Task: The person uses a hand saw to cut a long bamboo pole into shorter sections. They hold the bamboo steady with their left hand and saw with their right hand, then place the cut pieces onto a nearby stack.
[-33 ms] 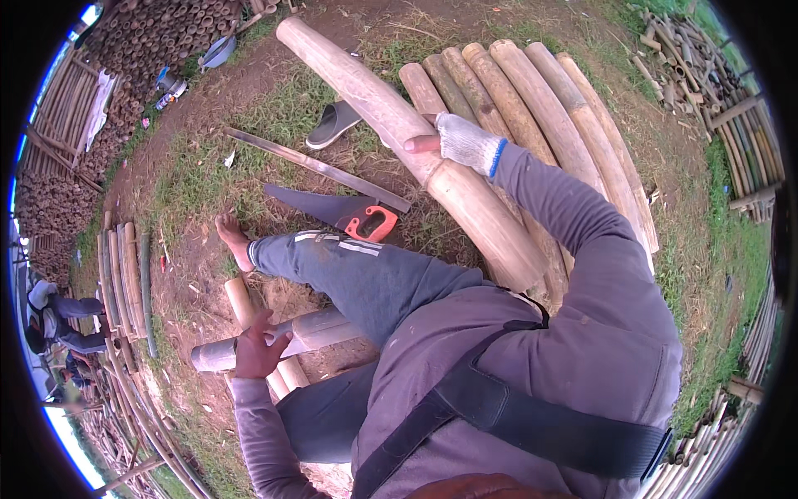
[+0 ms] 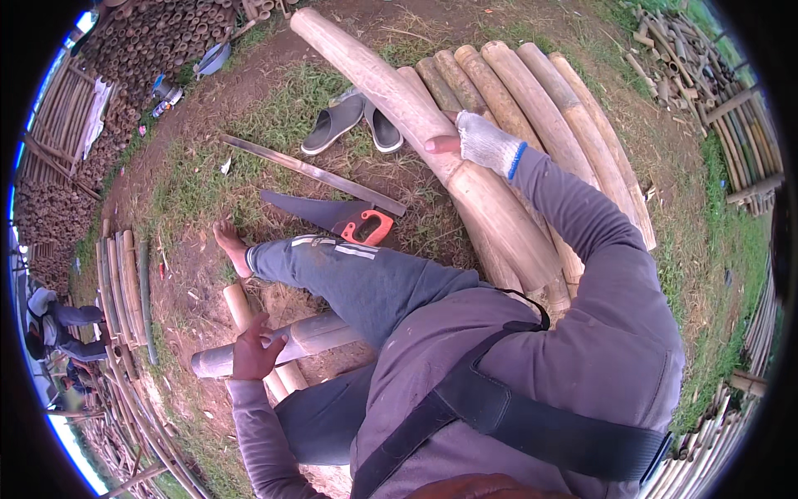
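Note:
A thick, pale bamboo pole [image 2: 374,91] slants across the upper middle of the view. Gripping it partway along is my right hand [image 2: 489,145], in a white knitted glove with a blue cuff and a bare thumb showing on top. The pole lies over or just above a row of bamboo poles [image 2: 540,104] on the ground; I cannot tell if they touch. At the lower left, my bare left hand [image 2: 256,353] has its fingers apart and holds nothing. Close beside it, a greyish bamboo pole [image 2: 320,334] rests across a lighter bamboo piece [image 2: 239,306] under my legs.
A handsaw [image 2: 367,227] with an orange handle lies on the grass by my leg, next to a flat bamboo strip [image 2: 312,173]. Grey slip-on shoes [image 2: 335,125] sit beyond. Bamboo stacks [image 2: 162,41] stand around the yard's edges. A person [image 2: 62,320] bends at far left.
My right hand and the pale pole have shifted slightly to the right. Both shoes now show, where the pole mostly hid one. My left hand has barely moved.

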`<state>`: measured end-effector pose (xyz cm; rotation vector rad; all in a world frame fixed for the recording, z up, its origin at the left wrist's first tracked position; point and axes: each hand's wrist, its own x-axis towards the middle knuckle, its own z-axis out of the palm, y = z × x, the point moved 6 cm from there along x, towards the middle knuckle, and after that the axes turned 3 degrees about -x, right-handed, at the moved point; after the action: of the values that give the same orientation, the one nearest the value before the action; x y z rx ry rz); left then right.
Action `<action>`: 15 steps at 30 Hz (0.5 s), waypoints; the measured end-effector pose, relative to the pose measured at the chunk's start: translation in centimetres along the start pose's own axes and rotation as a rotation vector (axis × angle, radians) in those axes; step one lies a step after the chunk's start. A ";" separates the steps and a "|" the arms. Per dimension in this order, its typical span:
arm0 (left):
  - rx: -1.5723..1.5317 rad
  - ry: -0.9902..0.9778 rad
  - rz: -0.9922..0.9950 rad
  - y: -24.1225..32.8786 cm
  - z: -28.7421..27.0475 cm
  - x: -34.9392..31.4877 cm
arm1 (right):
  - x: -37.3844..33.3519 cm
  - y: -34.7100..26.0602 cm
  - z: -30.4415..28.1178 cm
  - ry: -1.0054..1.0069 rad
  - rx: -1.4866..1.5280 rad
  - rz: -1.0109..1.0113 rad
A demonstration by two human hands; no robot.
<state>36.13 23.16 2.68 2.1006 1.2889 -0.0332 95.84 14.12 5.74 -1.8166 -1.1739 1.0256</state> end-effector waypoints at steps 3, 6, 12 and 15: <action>0.004 0.021 -0.008 -0.9 -0.5 2.3 | -7.8 5.5 -12.0 0.438 -0.499 0.034; 0.094 0.003 -0.103 -1.0 -1.0 3.0 | -16.4 7.0 -20.6 0.608 -0.792 0.254; 0.192 0.056 -0.281 -3.5 -3.7 1.7 | -28.1 17.0 -33.1 0.695 -1.073 0.859; 0.205 0.142 -0.289 -5.6 -5.0 -1.0 | -31.9 21.9 -33.9 0.604 -1.092 1.036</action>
<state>29.61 26.77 3.94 2.0972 1.7311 -0.1492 125.56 -27.88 7.84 -3.4383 -0.2917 0.1056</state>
